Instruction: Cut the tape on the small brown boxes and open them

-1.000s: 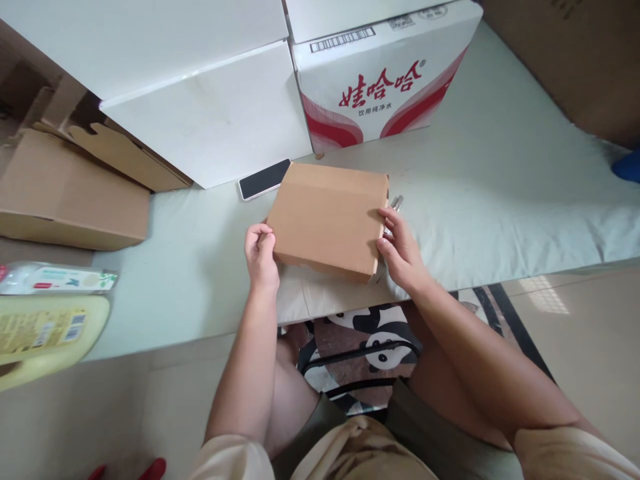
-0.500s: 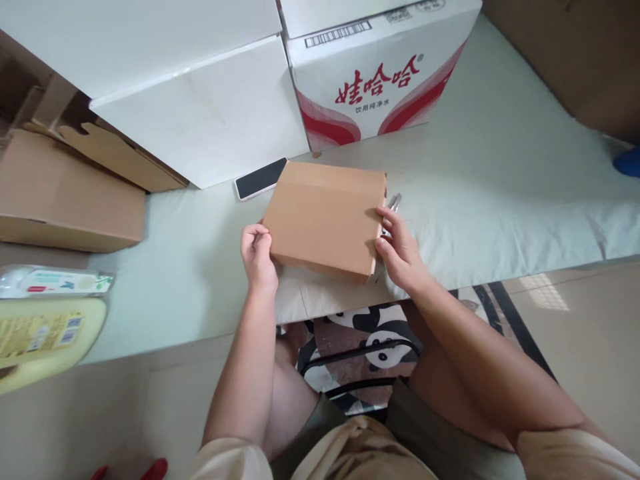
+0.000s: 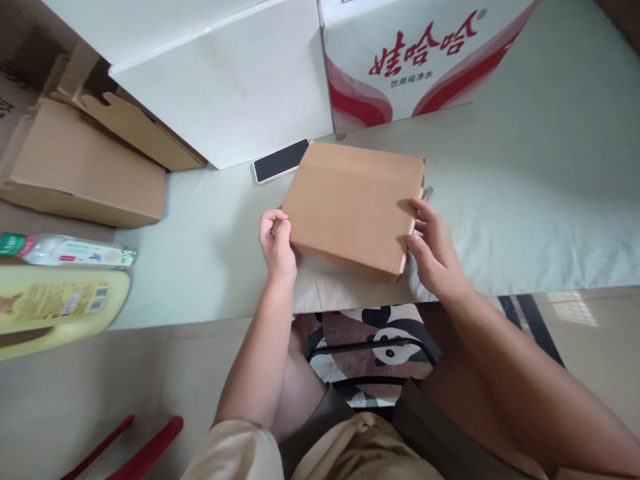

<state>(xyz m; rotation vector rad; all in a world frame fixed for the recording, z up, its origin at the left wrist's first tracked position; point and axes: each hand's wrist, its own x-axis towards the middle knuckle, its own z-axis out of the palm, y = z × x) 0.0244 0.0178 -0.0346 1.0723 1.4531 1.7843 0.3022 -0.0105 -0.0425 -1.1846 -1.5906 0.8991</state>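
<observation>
A flat brown cardboard box (image 3: 355, 207) with its lid down is held a little tilted over the pale green cloth. My left hand (image 3: 278, 243) is closed on its left edge, thumb along the near corner and fingers curled behind. At the right edge my right hand (image 3: 434, 247) grips the side between thumb and fingers. A small shiny metal-looking item (image 3: 427, 193) shows just past the right edge, mostly hidden by the box and my fingers. Behind the box's far left corner lies a phone-like dark slab (image 3: 281, 161) with a pale rim, partly covered.
Behind stand a plain white carton (image 3: 225, 87) and a white-and-red carton (image 3: 425, 60). Brown cardboard boxes (image 3: 95, 160) sit at the left, with a clear bottle (image 3: 75, 252) and a yellow container (image 3: 65, 303) nearer. The cloth's front edge (image 3: 200, 321) runs before my knees.
The whole scene has shifted rightward and slightly up in view as the camera turned. Both hands keep hold of the box, which looks slightly nearer.
</observation>
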